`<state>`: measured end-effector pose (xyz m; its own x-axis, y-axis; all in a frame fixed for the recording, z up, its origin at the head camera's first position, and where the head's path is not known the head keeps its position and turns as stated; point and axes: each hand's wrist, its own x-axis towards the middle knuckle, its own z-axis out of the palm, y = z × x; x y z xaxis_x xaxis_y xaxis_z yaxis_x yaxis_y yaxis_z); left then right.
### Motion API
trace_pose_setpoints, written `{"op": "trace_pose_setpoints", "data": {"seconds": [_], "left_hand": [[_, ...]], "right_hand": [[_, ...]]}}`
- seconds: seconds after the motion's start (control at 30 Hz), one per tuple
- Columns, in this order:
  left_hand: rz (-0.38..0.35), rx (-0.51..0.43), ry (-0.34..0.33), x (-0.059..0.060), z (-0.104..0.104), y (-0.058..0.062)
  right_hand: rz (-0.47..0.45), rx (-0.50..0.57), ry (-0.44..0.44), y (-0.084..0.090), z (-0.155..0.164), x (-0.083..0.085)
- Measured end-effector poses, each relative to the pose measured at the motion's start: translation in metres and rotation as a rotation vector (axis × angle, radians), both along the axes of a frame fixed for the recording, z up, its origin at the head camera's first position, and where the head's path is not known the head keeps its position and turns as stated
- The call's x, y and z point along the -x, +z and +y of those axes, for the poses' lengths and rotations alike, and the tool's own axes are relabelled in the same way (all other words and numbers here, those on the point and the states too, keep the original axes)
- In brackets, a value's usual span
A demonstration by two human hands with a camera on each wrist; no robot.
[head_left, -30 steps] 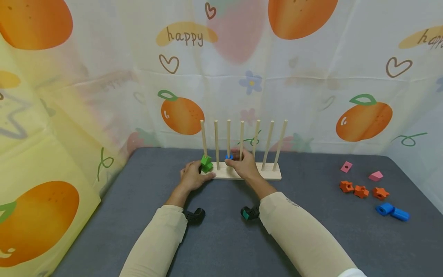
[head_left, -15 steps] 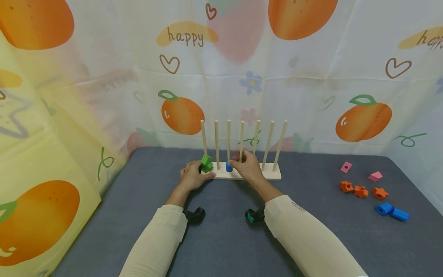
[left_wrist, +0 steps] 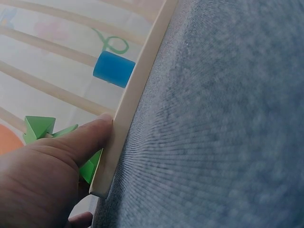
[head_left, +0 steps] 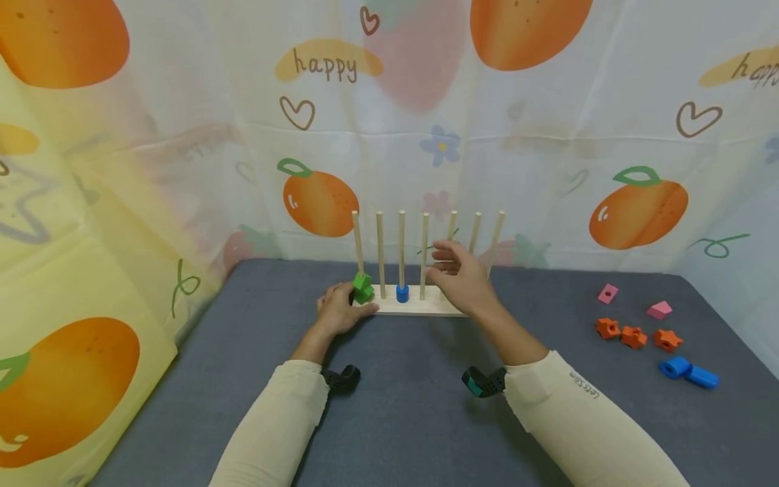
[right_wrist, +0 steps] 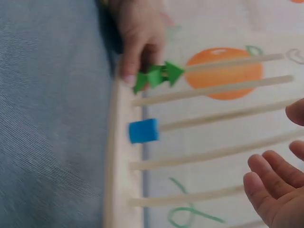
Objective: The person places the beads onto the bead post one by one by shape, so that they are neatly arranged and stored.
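A wooden peg rack (head_left: pixel 420 308) with several upright dowels stands at the back of the grey mat. Green star pieces (head_left: pixel 363 287) sit low on its first peg. A blue cylinder (head_left: pixel 402 293) rests at the foot of the third peg. My left hand (head_left: pixel 337 310) grips the rack's left end, its thumb (left_wrist: pixel 90 135) lying along the base edge (left_wrist: pixel 137 85) beside the green stars (left_wrist: pixel 40 129). My right hand (head_left: pixel 449 262) hovers open and empty in front of the right-hand pegs. In the right wrist view its fingers (right_wrist: pixel 268 187) are spread, away from the blue cylinder (right_wrist: pixel 143 131).
At the right of the mat lie two pink pieces (head_left: pixel 608 293), three orange stars (head_left: pixel 633 336) and two blue cylinders (head_left: pixel 689 372). A fruit-print curtain (head_left: pixel 548 149) walls in the back and both sides.
The right hand let go of the blue cylinder, which now sits at the bottom of the third peg. That hand rose, opened and drifted right. The left hand stayed put.
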<state>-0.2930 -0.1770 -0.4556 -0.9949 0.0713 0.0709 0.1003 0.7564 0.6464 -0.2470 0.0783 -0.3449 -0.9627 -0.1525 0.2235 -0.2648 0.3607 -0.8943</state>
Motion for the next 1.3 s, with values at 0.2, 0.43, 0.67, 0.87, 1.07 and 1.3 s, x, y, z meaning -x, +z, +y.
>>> {"op": "trace_pose_setpoints", "data": {"seconds": [0.2,0.43,0.67,0.87,1.07,1.3], "left_hand": [[-0.002,0.009,-0.005,0.0,0.001,0.0],[0.004,0.004,-0.005,-0.002,0.003,-0.001],[0.006,-0.01,-0.006,-0.002,0.001,-0.002],[0.016,-0.003,-0.006,-0.002,0.0,-0.001],[0.021,-0.007,-0.007,-0.003,0.001,0.0],[0.013,0.0,0.003,-0.004,0.0,0.001]], "right_hand": [[0.085,0.003,0.008,0.024,0.03,-0.017],[0.288,-0.004,-0.046,0.042,0.075,-0.041],[0.395,-0.025,-0.124,0.051,0.115,-0.062],[0.428,-0.05,-0.197,0.05,0.143,-0.078],[0.532,-0.118,-0.272,0.041,0.175,-0.095],[0.545,-0.17,-0.424,0.02,0.209,-0.105]]}}
